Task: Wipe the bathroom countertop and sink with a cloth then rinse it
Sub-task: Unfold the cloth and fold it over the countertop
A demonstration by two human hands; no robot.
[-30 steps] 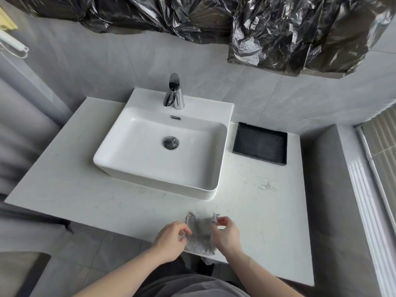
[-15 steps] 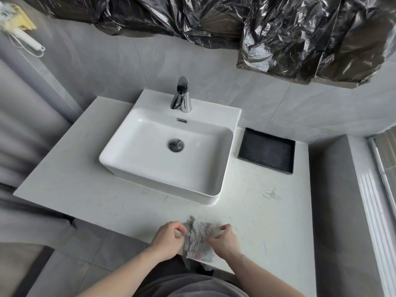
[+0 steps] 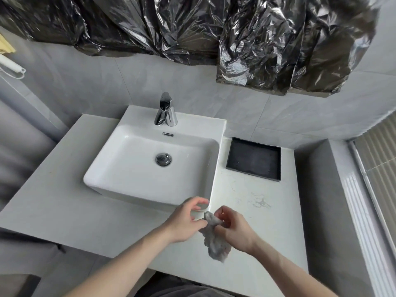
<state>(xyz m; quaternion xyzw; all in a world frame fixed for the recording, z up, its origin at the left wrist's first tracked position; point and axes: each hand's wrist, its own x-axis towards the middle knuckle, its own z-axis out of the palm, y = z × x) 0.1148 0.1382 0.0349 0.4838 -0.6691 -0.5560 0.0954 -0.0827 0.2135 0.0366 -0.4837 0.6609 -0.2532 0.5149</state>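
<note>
**Cloth bunched in both hands at the sink's front corner**

The cloth is gathered into a wad just in front of the sink's near right corner, held above the counter rather than spread on it. The right hand curls its fingers round the upper part, and the rest hangs down below the fist. The left hand pinches the top edge of the cloth between thumb and fingertips, its other fingers arched loosely toward the sink wall. Holding it this way looks like shaping the cloth into a pad before wiping; the stroke seems not yet begun. A faint smudge lies on the counter to the right of the sink, a likely target.

The tap stands at the sink's back rim with no water running, and the drain sits in the middle of the basin. A black tray rests on the counter just right of the sink.

Whether the cloth's hanging tail touches the counter cannot be told. The right palm and the part of the cloth inside it are hidden by the fingers. Crumpled black plastic covers the wall above the sink, so what lies behind it is unseen. The counter's near edge is cut off by the arms and the bottom of the view.
</note>
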